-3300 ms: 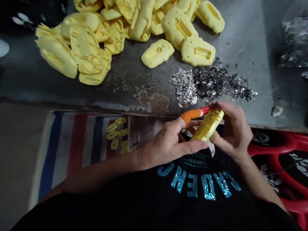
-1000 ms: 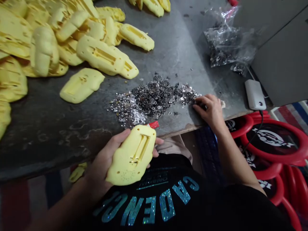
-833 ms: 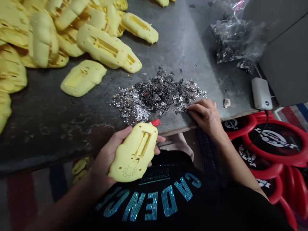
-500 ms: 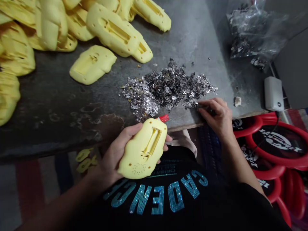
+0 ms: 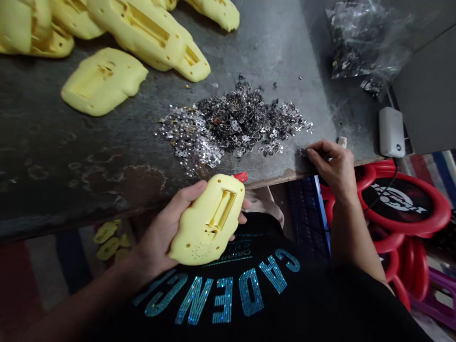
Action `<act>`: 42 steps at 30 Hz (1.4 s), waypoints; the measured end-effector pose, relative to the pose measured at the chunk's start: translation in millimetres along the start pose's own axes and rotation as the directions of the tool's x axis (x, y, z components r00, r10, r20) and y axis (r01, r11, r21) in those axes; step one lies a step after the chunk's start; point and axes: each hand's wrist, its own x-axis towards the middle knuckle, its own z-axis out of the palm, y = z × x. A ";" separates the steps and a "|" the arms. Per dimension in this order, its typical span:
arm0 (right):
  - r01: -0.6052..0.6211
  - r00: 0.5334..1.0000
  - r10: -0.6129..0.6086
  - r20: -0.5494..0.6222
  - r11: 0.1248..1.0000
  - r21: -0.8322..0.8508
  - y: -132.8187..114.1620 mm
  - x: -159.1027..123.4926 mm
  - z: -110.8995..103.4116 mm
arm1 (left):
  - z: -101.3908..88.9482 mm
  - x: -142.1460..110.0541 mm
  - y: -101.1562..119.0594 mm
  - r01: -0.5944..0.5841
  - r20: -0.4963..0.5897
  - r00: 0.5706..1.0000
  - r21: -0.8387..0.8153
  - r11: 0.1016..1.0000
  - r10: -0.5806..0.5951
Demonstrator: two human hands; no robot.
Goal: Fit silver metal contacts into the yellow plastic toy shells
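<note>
A yellow plastic shell [image 5: 199, 228] with a rectangular slot and a cluster of small holes lies in my left hand [image 5: 162, 228]. My fingers wrap round its sides, slot side up, just in front of the table edge. At the table's front edge, right of the heap of small stamped metal pieces [image 5: 245, 118], my right hand [image 5: 335, 164] is closed in a pinch. Small metal pieces [image 5: 302, 152] show at its fingertips; how many are gripped is hidden. A red tip [image 5: 241, 176] pokes out behind the shell's top end.
Several more yellow shells [image 5: 107, 83] cover the back left of the grey table [image 5: 278, 42]. A clear bag of metal pieces [image 5: 356, 42] lies at the back right, near a white box-shaped device [image 5: 391, 132]. Red-rimmed discs [image 5: 402, 199] and a blue crate [image 5: 308, 209] stand below the edge.
My right hand has drawn away to the right from the heap, with small metal pieces at its fingertips. My left hand keeps the shell in much the same pose. The view has shifted slightly.
</note>
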 end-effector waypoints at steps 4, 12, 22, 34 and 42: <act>0.049 0.996 -0.058 -0.066 0.990 -0.130 7.3 -3.3 -5.6 | 1.0 -1.0 -1.6 0.021 -0.018 1.000 0.006 1.000 -0.021; 0.139 0.990 -0.139 0.000 0.990 -0.035 2.0 -9.6 1.3 | 4.2 1.1 -1.7 0.112 -0.004 0.994 -0.045 0.993 -0.113; 0.514 0.835 -0.549 0.049 0.808 0.287 -97.6 -20.8 14.7 | 7.3 5.6 -13.2 0.111 0.282 0.959 -0.268 0.957 -0.033; 0.743 0.656 -0.748 0.100 0.664 0.083 -127.6 -18.3 20.4 | 7.2 0.2 -14.8 0.020 0.330 0.943 -0.165 0.986 0.036; 0.771 0.632 -0.767 0.109 0.637 0.014 -125.5 -26.8 17.5 | 8.1 -2.8 -18.7 -0.021 0.301 0.952 -0.135 0.991 0.061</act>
